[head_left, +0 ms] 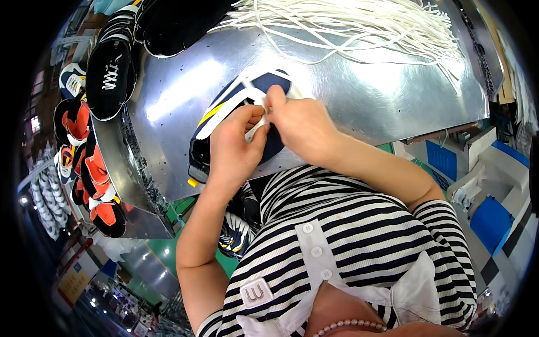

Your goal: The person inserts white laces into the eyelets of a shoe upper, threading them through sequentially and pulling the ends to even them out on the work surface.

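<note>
A navy, white and yellow shoe upper (pixel 216 117) lies on the metal table in front of me, its far end pointing up and to the right. My left hand (pixel 234 143) rests over its near side, thumb and fingers pinched together. From the right, my right hand (pixel 300 121) meets it with bent fingers, also pinching. Between the fingertips of both hands a white shoelace (pixel 256 130) shows in part, at the middle of the upper. The fingers hide the exact spot where the lace meets the upper.
Loose white shoelaces (pixel 348 31) are heaped along the far side of the metal table (pixel 387 95). Black shoe parts (pixel 109 73) lie at the left edge. Several orange-lined shoes (pixel 98 168) are stacked beyond it. A grey-white unit with blue panels (pixel 488 224) stands at right.
</note>
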The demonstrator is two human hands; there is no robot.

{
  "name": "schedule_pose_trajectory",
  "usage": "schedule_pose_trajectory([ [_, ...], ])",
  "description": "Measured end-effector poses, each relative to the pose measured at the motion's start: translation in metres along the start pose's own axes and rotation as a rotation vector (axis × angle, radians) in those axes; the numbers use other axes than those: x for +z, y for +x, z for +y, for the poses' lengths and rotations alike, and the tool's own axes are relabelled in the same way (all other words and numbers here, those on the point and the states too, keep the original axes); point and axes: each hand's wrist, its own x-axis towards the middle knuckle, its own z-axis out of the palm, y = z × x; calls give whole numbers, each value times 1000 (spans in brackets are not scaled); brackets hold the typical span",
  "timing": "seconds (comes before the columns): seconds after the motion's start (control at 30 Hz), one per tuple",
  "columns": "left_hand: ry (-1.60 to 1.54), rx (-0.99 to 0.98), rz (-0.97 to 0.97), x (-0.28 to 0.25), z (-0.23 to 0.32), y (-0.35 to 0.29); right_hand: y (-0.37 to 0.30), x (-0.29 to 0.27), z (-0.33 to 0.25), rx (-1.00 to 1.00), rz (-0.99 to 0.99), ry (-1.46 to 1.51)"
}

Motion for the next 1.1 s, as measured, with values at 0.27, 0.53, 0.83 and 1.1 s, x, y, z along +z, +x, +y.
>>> schedule_pose_trajectory([
  [0.27, 355, 275, 61, -16, 5, -24, -28, -68, 12, 46, -262, 126],
  [0.53, 277, 388, 168, -18, 3, -26, 14, -71, 28, 228, 10, 651],
  [0.83, -617, -584, -416, -45, -3, 2, 6, -35, 18, 35, 221, 626],
  [1.1, -154, -179, 99, -25, -26, -4, 3, -25, 29, 200, 213, 719],
])
